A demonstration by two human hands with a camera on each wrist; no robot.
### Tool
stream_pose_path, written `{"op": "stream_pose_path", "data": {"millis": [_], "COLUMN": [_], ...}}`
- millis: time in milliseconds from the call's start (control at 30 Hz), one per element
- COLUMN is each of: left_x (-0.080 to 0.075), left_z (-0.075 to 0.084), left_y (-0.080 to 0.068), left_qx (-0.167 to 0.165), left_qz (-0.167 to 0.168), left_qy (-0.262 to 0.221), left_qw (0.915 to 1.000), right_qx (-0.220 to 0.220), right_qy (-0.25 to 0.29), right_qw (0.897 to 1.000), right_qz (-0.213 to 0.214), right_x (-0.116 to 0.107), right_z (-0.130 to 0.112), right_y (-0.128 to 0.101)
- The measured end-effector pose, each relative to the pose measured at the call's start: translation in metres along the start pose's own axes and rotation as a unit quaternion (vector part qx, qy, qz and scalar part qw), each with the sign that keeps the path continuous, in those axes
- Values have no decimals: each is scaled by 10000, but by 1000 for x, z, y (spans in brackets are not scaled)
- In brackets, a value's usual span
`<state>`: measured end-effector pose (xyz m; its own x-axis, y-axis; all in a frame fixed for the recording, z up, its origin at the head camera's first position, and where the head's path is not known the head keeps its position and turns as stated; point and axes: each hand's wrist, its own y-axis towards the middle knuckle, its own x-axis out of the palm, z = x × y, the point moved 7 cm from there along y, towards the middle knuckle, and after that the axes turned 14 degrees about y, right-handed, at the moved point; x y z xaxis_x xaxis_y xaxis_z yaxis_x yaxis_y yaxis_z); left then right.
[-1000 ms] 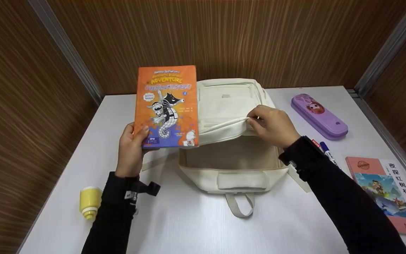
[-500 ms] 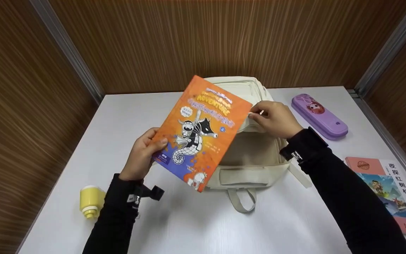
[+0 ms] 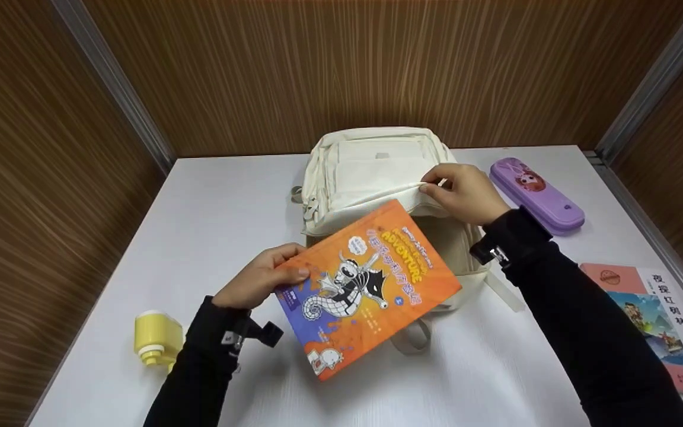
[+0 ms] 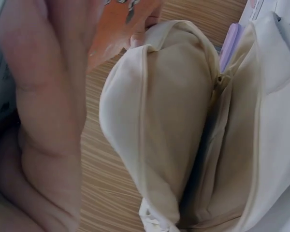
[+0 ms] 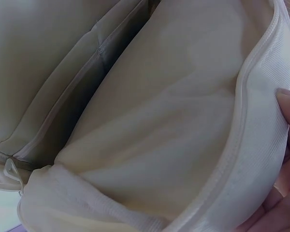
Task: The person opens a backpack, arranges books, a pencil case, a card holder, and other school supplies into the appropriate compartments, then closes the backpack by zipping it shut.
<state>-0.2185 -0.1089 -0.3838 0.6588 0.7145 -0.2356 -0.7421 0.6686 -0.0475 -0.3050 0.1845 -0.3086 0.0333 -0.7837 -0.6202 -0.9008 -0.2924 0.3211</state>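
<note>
My left hand [image 3: 261, 276] grips an orange book [image 3: 371, 284] by its lower left edge, thumb on the cover. The book is tilted, its top toward the right, and hangs in front of the backpack's opening, partly covering it. With thumb and fingers my right hand [image 3: 466, 193] pinches the rim of the cream backpack's [image 3: 377, 172] front panel and holds it lifted. In the left wrist view the backpack [image 4: 169, 121] gapes, its beige lining showing, while the left hand [image 4: 43, 116] fills the left side. The right wrist view looks into the backpack [image 5: 159, 121], with the right hand's fingers [image 5: 287, 108] at the rim.
A purple pencil case [image 3: 537, 196] lies right of the backpack. Farther right and nearer is a second book [image 3: 650, 326] with a pink and white cover, partly behind the right sleeve. A yellow bottle [image 3: 158, 335] lies beside the left sleeve on the white table [image 3: 211, 207].
My left hand has swung the orange book from upright at the backpack's left side, turning it clockwise and bringing it rightward and down before the opening. The right hand still pinches the rim.
</note>
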Motion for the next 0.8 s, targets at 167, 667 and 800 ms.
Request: {"op": "stream_pose_path", "data": {"millis": [167, 667, 800], "left_x": [11, 24, 26], "left_z": [-14, -57, -67], "left_y": [9, 39, 48], "left_qx": [-313, -1174, -1361], "left_qz": [-272, 811, 1238], "left_qy": [-21, -942, -1045], "left_qw": [9991, 9853, 9774], "right_qx": [-44, -254, -333], "right_qy": [24, 161, 189], "right_qw": [10000, 9995, 9992], "right_qz": [-7, 120, 138], "right_x": [-2, -8, -8], "right_z": [-2, -8, -10], "right_y": [1, -1, -2]}}
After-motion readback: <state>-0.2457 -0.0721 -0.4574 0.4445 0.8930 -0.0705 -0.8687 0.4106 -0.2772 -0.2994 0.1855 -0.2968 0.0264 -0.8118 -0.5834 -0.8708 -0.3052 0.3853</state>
